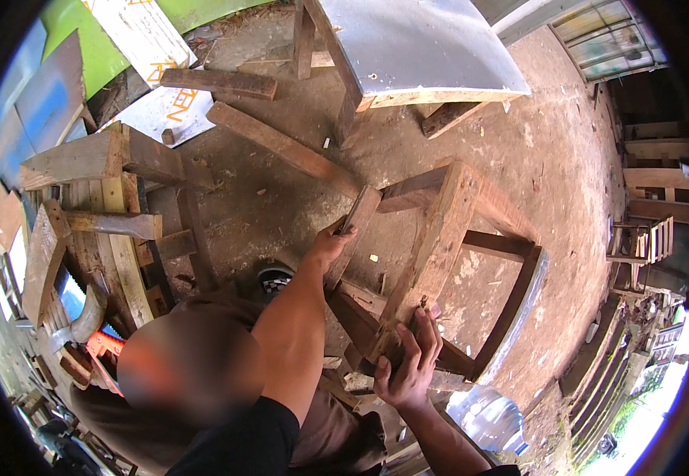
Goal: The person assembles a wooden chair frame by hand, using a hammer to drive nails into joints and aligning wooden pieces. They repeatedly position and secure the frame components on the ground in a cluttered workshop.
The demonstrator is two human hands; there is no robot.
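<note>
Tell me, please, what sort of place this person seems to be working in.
Probably a simple woodworking workshop: an orange-handled saw is at left, a wooden frame is right of centre, and a loose beam lies nearby.

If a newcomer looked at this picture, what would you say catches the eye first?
Probably the wooden frame right of centre, with the right hand on it and the left hand holding a wooden bar beside it. Next, perhaps, the grey-topped table at the top and the orange saw handle at lower left.
</note>
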